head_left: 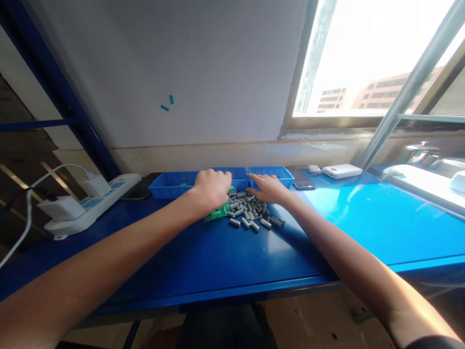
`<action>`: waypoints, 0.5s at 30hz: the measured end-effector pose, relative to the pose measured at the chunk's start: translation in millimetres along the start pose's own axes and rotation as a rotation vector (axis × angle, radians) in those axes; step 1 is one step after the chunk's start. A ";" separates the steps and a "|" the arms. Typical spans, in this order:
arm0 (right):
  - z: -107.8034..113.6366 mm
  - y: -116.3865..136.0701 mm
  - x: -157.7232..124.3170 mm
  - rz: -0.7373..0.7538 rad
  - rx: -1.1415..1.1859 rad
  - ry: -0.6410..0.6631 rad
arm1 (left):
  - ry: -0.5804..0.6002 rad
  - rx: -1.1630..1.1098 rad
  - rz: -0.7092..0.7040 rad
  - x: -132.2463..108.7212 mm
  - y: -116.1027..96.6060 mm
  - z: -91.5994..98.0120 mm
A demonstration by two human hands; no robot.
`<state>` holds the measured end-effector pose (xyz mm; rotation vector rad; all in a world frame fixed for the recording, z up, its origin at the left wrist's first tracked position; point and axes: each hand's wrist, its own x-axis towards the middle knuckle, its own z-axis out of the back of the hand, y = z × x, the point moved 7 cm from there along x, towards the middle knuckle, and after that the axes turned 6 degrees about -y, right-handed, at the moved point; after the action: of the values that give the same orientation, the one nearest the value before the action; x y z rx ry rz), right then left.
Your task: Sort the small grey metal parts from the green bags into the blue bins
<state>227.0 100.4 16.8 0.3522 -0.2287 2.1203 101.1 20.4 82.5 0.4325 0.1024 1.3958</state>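
My left hand (212, 189) is curled into a loose fist above green packets (218, 213), beside the front of the middle bin. Whatever its fingers may hold is hidden beneath the hand. My right hand (267, 188) reaches in from the other side, its fingers apart and pointing left, with nothing visible between them. Below and between the hands lies a heap of short silvery metal pieces (254, 225), with smaller, darker screw-like pieces (258, 208) among them. Behind stand three blue bins: the left bin (167, 192), the middle bin (240, 173) and the right bin (288, 180).
A power strip (78, 220) with white plugs and cables lies at the left, next to a dark phone (135, 194). Right of the bins are another phone (304, 185) and a white power bank (342, 171). The blue table's front edge (232, 294) runs below my arms.
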 end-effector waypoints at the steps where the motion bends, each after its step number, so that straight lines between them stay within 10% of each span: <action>1: 0.2 0.4 -0.4 0.003 -0.002 -0.005 | 0.022 -0.002 -0.021 3.3 -8.1 -7.3; 7: -0.3 1.0 -1.1 -0.007 -0.026 -0.015 | 0.261 -0.248 -0.030 21.4 8.8 -33.6; 15: -0.2 2.4 -1.4 0.009 -0.033 -0.012 | 0.055 -0.650 0.382 59.9 137.7 -75.5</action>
<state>225.7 98.0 16.1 0.3449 -0.2718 2.1215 -40.1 111.1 72.7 -0.1388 -0.4018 1.7173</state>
